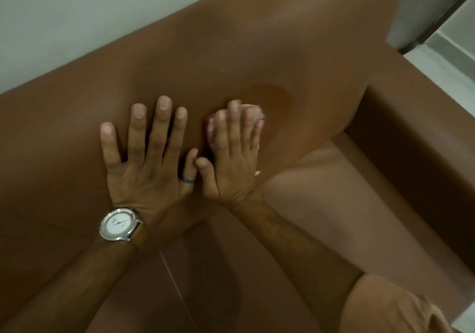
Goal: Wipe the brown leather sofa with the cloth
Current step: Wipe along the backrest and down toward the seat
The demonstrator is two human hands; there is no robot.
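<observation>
The brown leather sofa fills the view, its backrest across the middle and its seat below. My left hand lies flat on the backrest with the fingers spread; it wears a ring and a white-faced wristwatch. Beside it my right hand presses a pale cloth against the backrest. Most of the cloth is hidden under the fingers. A darker damp patch shows on the leather just above the cloth.
The sofa's right armrest rises at the right, with the lighter seat cushion below it. A pale wall runs behind the backrest. Pale floor shows at the top right. A tan sleeve is at the bottom right.
</observation>
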